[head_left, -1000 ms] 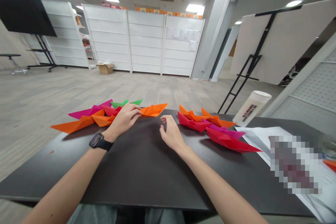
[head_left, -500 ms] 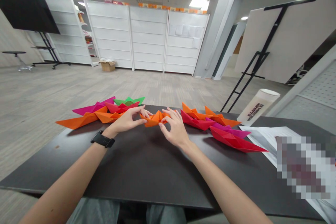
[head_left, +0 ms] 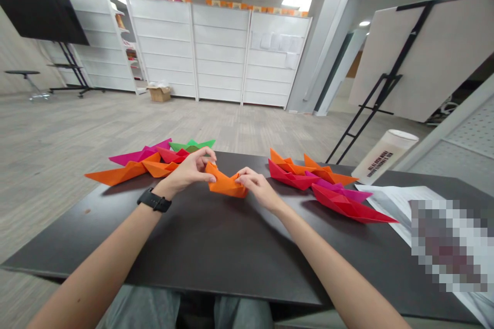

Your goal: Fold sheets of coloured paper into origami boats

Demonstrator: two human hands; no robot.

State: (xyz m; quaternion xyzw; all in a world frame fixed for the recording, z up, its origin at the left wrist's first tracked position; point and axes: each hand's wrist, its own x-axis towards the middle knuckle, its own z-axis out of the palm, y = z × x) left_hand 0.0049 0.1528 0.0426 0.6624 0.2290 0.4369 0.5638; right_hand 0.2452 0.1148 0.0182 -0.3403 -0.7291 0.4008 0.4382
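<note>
An orange paper boat (head_left: 226, 185) is held between my two hands above the back middle of the dark table (head_left: 216, 247). My left hand (head_left: 193, 168) pinches its left end between thumb and fingers. At the boat's right end, my right hand (head_left: 257, 185) closes thumb and fingertips on the paper. Left of my left hand lie folded boats: two orange ones (head_left: 123, 172), a magenta one (head_left: 142, 154), a red one (head_left: 172, 155) and a green one (head_left: 193, 145). My left fingers partly cover the red one.
On the right sit more folded boats, orange (head_left: 287, 164), magenta (head_left: 339, 190) and red (head_left: 351, 204). Beyond them stand a white cylinder (head_left: 384, 157) and printed sheets (head_left: 389, 193). A black easel stand (head_left: 372, 108) rises behind the table's right side.
The orange boat has tipped, so its smooth side now faces me. My right hand has moved slightly down, and its spread fingers have closed on the boat's right end.
</note>
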